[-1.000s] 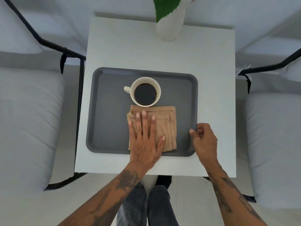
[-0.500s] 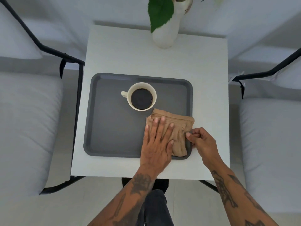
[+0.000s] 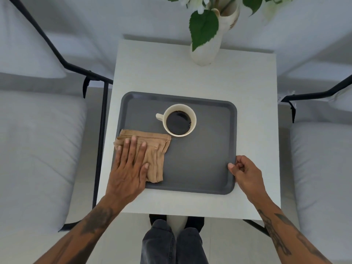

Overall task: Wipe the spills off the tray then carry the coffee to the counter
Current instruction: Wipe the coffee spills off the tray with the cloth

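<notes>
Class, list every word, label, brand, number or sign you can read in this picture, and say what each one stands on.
None can be read.
Vase: faint brownish marks near its rim, too blurred to tell whether they are lettering.
Small white tag on the right chair frame: too small to read.
Tray, cup, cloth: no text.

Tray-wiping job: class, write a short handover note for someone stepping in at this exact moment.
Left hand: flat on the tan cloth, pressing it onto the tray's near-left area.
Right hand: fingers gripping the tray at its near-right rim.
Coffee cup: full, upright, mid-tray, just beyond the cloth.
Done: wiping under way; no spill visible.
Left: finish wiping, then carry the coffee to the counter.
</notes>
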`<move>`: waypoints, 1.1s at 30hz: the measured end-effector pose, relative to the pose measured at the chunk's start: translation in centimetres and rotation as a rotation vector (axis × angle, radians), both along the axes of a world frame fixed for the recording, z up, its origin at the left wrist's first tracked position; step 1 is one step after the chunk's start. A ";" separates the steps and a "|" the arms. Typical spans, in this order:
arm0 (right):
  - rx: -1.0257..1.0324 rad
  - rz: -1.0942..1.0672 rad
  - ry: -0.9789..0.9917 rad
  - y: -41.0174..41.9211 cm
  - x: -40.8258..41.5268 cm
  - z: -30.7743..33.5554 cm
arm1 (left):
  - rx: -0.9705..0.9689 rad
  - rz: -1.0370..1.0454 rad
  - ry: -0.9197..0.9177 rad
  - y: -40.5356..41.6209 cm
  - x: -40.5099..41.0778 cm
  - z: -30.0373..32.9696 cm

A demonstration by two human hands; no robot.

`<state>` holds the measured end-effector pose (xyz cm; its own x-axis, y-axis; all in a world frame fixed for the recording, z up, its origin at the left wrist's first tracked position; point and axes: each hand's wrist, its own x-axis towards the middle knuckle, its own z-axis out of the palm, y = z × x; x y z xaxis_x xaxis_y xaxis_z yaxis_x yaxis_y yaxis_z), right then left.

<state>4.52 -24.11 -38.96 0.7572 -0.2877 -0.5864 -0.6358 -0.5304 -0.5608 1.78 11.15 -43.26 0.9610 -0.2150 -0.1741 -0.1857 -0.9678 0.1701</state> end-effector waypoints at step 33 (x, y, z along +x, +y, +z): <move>-0.217 0.399 -0.013 2.6 6.0 1.2 | 0.062 0.148 -0.113 3.9 2.4 3.3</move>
<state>10.56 -21.52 -37.79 0.8406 -0.0872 -0.5345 -0.3518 -0.8384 -0.4163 4.19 15.08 -39.97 0.9955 -0.0619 -0.0723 -0.0549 -0.9939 0.0954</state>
